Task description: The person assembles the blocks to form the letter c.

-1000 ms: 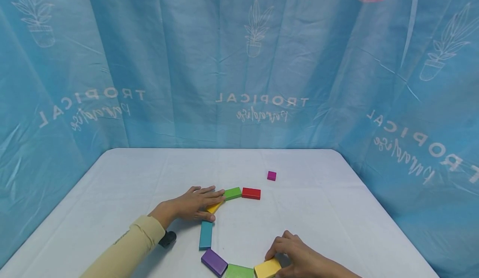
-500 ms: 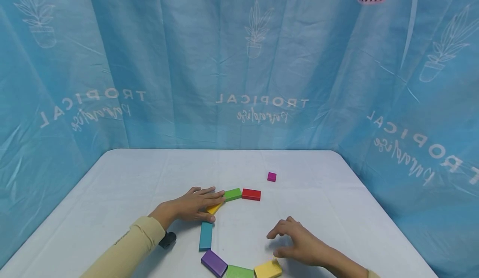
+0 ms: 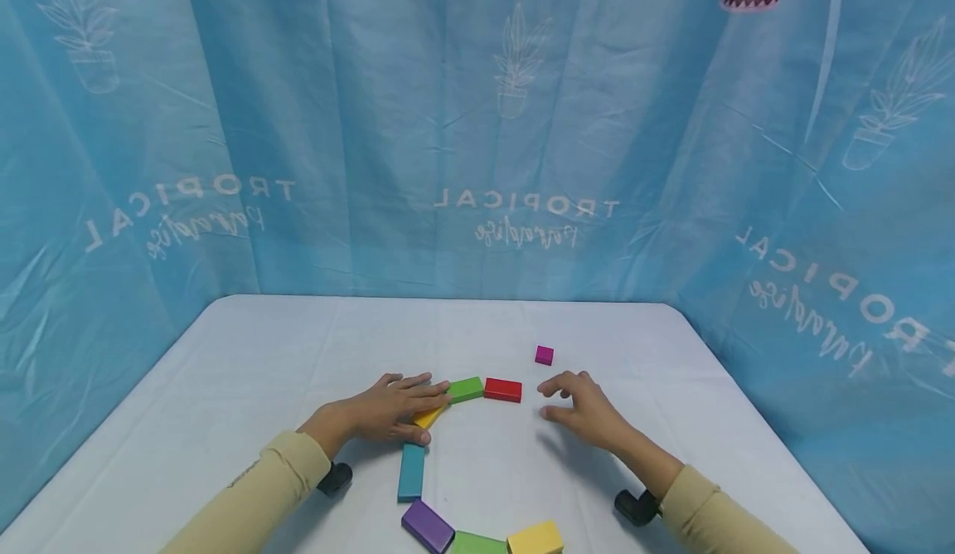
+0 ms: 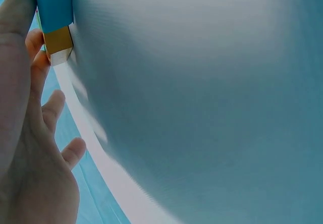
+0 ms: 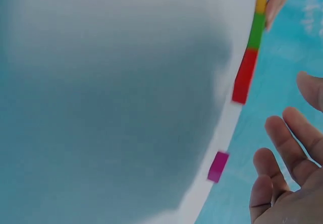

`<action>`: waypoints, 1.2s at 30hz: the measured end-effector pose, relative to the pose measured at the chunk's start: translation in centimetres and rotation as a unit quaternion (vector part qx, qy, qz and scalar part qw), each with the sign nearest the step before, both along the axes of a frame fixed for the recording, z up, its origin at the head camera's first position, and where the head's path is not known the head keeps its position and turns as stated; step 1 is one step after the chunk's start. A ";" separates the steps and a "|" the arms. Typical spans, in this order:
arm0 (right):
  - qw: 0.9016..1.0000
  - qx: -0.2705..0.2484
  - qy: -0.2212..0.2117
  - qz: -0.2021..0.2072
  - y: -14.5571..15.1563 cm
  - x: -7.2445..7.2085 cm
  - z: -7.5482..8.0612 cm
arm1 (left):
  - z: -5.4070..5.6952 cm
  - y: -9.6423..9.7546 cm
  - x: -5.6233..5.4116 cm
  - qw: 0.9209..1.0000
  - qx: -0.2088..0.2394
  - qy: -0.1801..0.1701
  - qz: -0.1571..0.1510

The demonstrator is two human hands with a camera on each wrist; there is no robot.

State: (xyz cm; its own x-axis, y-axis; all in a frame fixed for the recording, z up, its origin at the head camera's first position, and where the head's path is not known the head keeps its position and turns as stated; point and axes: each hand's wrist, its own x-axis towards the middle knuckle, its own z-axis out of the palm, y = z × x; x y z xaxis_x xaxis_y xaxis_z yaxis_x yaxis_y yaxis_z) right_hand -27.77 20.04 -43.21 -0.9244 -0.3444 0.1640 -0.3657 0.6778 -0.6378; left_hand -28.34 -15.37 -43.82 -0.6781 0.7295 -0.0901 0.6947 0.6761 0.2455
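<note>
My left hand (image 3: 388, 409) rests over a yellow block (image 3: 430, 417) in the curved row, fingers spread and fairly straight, thumb at its near side. In the left wrist view, fingertips touch the yellow block (image 4: 58, 41) beyond a teal block (image 4: 54, 4). My right hand (image 3: 585, 409) hovers just right of the red block (image 3: 503, 390), holding nothing, its fingers loosely bent and apart from the thumb. Beyond it lies a small magenta block (image 3: 545, 356). The right wrist view shows the red block (image 5: 245, 76) and magenta block (image 5: 218, 167) beside the spread right fingers (image 5: 287, 143).
The curved row also has a green block (image 3: 466, 390), teal block (image 3: 411, 473), purple block (image 3: 428, 526), second green block (image 3: 478, 544) and second yellow block (image 3: 535, 538) on the white table (image 3: 261, 347). A blue curtain (image 3: 388, 123) surrounds the table.
My right hand let go of the near yellow block and moved away from me across the table to beside the red block. The left hand stays over its yellow block.
</note>
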 end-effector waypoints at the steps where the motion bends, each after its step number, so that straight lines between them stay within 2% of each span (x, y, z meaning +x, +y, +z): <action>1: 1.000 0.004 0.003 -0.012 -0.1 -0.7 -0.1 | 0.0 0.0 0.0 1.000 0.001 0.001 -0.001; 7: 0.995 0.048 0.010 -0.087 -0.6 -4.9 -0.5 | 0.0 0.0 0.1 1.000 0.003 0.005 -0.006; 10: 0.992 0.074 0.016 -0.103 -0.7 -6.5 -0.4 | 0.1 0.0 0.1 1.000 0.004 0.003 -0.005; 15: 0.990 0.083 0.006 -0.117 -0.5 -8.4 -0.2 | 0.2 0.1 0.1 1.000 -0.006 0.010 0.002; 22: 0.988 0.082 -0.034 -0.127 -0.5 -9.4 -0.3 | 0.2 0.0 0.2 1.000 -0.005 -0.002 0.002; 36: 0.983 0.108 -0.047 -0.142 -0.7 -10.7 0.0 | 0.3 -0.1 0.3 1.000 0.001 0.008 -0.009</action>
State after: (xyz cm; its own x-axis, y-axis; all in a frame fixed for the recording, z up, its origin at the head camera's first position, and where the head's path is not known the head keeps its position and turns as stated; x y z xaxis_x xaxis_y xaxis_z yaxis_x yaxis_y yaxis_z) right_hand -38.46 19.34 -43.24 -0.9958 -0.0880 0.0245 -0.0887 0.8671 -0.4902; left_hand -28.05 -15.48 -43.51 -0.6657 0.7421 -0.0782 0.7111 0.6626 0.2350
